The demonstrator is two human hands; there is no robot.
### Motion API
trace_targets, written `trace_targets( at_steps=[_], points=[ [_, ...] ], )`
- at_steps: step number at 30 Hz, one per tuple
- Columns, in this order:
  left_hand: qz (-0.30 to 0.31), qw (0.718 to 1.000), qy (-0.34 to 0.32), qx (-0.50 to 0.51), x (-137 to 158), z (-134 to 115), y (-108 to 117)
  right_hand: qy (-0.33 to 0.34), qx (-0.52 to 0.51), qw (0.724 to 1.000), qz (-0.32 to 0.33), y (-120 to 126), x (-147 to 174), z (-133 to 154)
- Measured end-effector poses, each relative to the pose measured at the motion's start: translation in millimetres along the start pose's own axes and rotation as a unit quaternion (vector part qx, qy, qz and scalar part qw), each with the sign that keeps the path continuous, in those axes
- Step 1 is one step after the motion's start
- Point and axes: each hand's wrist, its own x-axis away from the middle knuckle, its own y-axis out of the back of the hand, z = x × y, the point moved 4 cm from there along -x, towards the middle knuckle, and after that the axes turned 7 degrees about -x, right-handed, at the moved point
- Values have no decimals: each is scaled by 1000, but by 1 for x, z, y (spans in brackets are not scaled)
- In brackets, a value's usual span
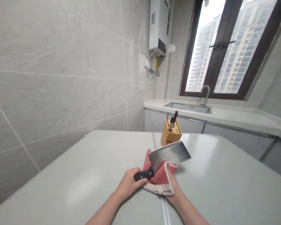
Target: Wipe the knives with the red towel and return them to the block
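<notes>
My left hand (130, 182) is wrapped round the black handle of a cleaver (170, 153). Its broad steel blade points up and to the right, above the table. A red cloth with a white border (160, 178) lies against the lower part of the blade. My right hand (173, 187) grips this cloth from the right, and the folds hide most of its fingers. Part of the cloth also sticks up behind the blade's handle end. Just beyond the blade stands a wooden knife block (170, 134) with black-handled tools in its slots.
The pale table (103, 156) has a seam running down its middle. Behind it are a counter (236, 117) with a sink (189, 108) and a faucet (206, 93). A tiled wall (61, 103) borders the left side. A water heater (158, 28) hangs in the corner beside the window.
</notes>
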Motion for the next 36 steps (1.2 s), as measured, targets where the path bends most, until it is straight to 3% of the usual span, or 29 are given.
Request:
trace_targets(
  at_steps=[2,4,10,15,21,28,36],
  points=[
    [2,1000,-4,2,1,-4,1,-79,-29,996,-6,-2,9,-11],
    [10,1000,-19,13,2,-10,4,-103,-29,994,-2,-7,15,-12],
    [49,996,-66,27,6,-31,4,-63,-13,998,-24,-16,18,-3],
    [62,997,-48,12,7,-23,-1,-59,-20,997,-43,-15,17,-3],
    [112,991,-35,64,7,-20,-3,-60,-22,998,-15,-21,18,0],
    [64,989,-30,127,2,-15,-4,-45,1,998,-34,-15,15,-1],
    [35,996,-30,81,2,-11,-3,-14,24,999,-35,-17,15,6]
  ],
)
